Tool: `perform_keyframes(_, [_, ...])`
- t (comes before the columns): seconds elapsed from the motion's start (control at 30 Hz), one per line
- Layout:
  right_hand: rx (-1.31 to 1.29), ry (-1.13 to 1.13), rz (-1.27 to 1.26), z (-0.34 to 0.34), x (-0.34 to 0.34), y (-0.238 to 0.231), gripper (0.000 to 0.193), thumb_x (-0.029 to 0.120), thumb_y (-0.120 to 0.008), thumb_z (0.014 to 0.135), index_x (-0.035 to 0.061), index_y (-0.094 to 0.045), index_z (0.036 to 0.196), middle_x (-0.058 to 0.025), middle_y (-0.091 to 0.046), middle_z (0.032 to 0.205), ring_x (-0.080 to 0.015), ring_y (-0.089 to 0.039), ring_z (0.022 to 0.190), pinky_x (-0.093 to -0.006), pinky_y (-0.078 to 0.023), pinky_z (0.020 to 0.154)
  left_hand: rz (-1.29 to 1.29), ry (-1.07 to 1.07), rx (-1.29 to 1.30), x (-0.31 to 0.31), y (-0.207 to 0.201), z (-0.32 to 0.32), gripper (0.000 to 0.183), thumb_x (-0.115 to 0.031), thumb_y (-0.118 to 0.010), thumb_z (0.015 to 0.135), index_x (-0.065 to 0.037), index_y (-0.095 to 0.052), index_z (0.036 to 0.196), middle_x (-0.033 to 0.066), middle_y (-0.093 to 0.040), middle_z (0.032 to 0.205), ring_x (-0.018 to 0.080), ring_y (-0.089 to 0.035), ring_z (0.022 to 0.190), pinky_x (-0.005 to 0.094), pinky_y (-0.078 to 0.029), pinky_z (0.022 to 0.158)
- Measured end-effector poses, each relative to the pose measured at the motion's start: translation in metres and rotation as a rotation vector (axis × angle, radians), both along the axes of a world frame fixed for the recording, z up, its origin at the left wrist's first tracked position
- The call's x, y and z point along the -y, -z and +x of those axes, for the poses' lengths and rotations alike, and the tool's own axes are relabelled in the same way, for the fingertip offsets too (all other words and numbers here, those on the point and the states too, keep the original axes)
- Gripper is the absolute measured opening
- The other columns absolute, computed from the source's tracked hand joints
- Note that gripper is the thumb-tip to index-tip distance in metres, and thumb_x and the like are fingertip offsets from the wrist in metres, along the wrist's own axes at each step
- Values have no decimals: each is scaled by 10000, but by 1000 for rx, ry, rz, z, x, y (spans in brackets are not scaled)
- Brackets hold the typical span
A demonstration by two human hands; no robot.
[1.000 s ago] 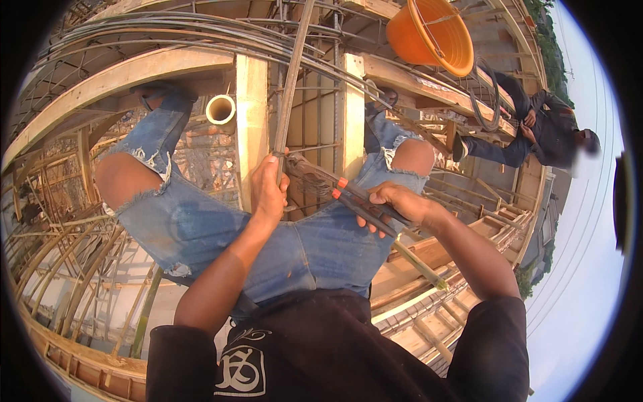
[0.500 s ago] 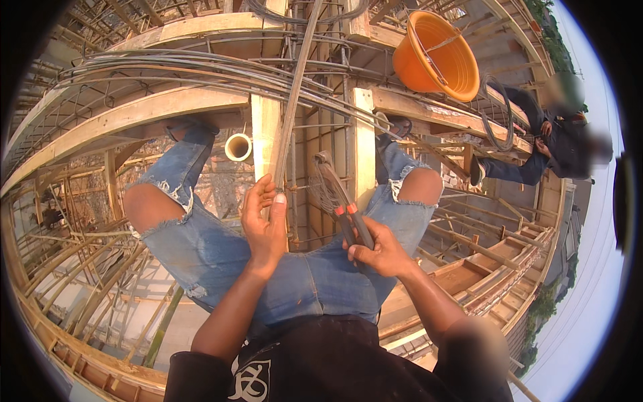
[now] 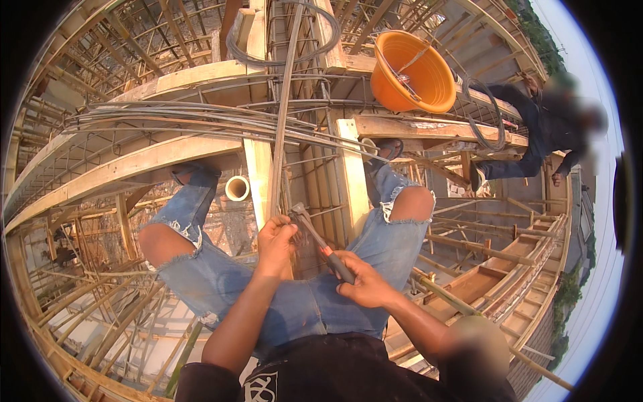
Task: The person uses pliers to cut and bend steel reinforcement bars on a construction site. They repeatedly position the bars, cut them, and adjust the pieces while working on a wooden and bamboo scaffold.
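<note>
Right hand (image 3: pixel 362 280): centre of frame, slightly right and low; fingers closed round the handles of the pincers.

Pincers (image 3: pixel 312 231): one pair, grey metal with red and black grips; at centre of frame, tilted, head toward the upper left and handles toward the lower right. Head just beside the fingers of the left hand.

Left hand (image 3: pixel 275 246): just left of centre; fingers curled in, thumb tip near or against the forefinger. Whether thin wire lies in the pinch cannot be told.

Bar (image 3: pixel 284 114): long, straight, grey-brown; runs from the top edge down to the left hand, where its lower end is hidden. Contact with the hand cannot be told.

Rods (image 3: pixel 194 119): a loose bundle of thin steel, upper left to centre, crossing the bar.

Planks: two, pale timber, left (image 3: pixel 260 177) and right (image 3: pixel 351 174) of centre, between the knees of the blue jeans (image 3: pixel 221 268).

Pipe (image 3: pixel 237 188): cream, open end up, beside the left plank.

Bucket (image 3: pixel 402 84): orange, tilted, upper right.

Wire coils: one at top centre (image 3: pixel 323 52), one at upper right (image 3: pixel 500 124).

Co-worker (image 3: pixel 556 127): dark clothes, right edge.
</note>
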State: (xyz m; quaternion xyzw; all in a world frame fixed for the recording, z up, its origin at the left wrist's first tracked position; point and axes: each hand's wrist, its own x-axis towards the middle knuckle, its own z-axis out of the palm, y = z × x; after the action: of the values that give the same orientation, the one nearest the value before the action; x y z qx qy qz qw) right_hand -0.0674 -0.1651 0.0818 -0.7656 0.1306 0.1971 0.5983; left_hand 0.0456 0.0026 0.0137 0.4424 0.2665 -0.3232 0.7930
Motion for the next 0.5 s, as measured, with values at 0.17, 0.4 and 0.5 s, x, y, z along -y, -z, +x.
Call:
perform_keyframes(0.17, [-27, 221, 250, -8, 11, 14, 263, -10, -572, 756, 48, -533, 1010, -78, -550, 1122, -170, -591, 949, -334, -476, 783, 18, -394, -28, -16, -12, 21, 102, -64, -549, 891, -75, -517, 987, 84, -633, 913, 173, -627, 673, 292, -540, 537])
perform_keyframes(0.4, [-78, 194, -782, 131, 77, 73, 328, 147, -592, 788, -37, -566, 1059, -225, -539, 1186, -373, -578, 1022, -436, -484, 868, 117, -138, 185, -40, -19, 23, 162, -117, -577, 923, -53, -551, 1069, 111, -675, 1011, 177, -675, 702, 258, -533, 524])
perform_keyframes(0.5, [-42, 214, -930, 164, 88, 107, 381, 169, -594, 791, -40, -570, 1109, -244, -515, 1228, -413, -526, 1123, -483, -462, 931, 155, -128, 139, -51, -24, 14, 171, -138, -584, 930, -44, -571, 1072, 109, -676, 1017, 183, -682, 720, 246, -535, 530])
